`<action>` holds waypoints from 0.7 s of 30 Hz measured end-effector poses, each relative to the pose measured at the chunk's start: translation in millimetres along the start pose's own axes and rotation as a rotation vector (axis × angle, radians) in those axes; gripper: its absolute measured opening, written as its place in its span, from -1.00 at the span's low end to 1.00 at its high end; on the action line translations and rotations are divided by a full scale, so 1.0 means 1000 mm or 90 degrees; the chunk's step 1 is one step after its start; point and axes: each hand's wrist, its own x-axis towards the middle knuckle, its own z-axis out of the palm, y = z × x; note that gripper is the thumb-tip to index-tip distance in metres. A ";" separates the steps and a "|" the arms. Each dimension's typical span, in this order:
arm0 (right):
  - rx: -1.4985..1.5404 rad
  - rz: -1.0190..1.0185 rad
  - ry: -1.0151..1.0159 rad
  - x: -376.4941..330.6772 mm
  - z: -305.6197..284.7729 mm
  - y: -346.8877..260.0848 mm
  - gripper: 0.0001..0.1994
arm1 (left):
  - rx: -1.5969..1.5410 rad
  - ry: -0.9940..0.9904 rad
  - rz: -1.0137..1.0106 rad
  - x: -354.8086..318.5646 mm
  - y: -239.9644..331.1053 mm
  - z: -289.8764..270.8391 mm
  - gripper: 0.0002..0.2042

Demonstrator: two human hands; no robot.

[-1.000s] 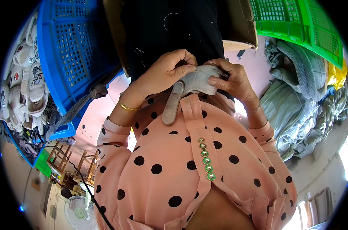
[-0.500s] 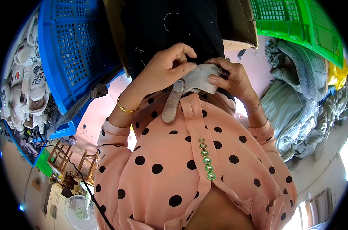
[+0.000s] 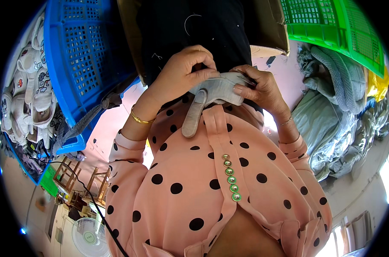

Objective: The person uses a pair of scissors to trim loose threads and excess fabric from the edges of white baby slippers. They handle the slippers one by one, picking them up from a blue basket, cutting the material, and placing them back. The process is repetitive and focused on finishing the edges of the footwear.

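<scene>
A small grey cloth shoe (image 3: 225, 89) is held in front of my waist, above my dark trousers. One long, rounded piece of it (image 3: 193, 118) hangs down over my polka-dot shirt. My right hand (image 3: 261, 88) grips the shoe's right end between thumb and fingers. On the opposite side my left hand (image 3: 184, 70) is closed, its thumb and fingertips pinched together at the shoe's upper left edge. Whether something thin, such as a thread, is also in that pinch cannot be made out.
To the left stands a blue plastic crate (image 3: 81, 55), with a heap of pale cloth shoes (image 3: 29, 94) beyond it. A cardboard box (image 3: 269, 30) and a green crate (image 3: 320, 19) are at the upper right. Grey fabric (image 3: 327, 124) is piled on the right.
My left hand's fingers, raised and apart from the thumb before, have curled down into a pinch at the shoe's edge. My right hand and the shoe have hardly moved.
</scene>
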 end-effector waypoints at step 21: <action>-0.004 -0.010 -0.004 0.001 0.000 0.001 -0.54 | -0.271 0.025 -0.142 -0.009 0.007 0.007 -0.98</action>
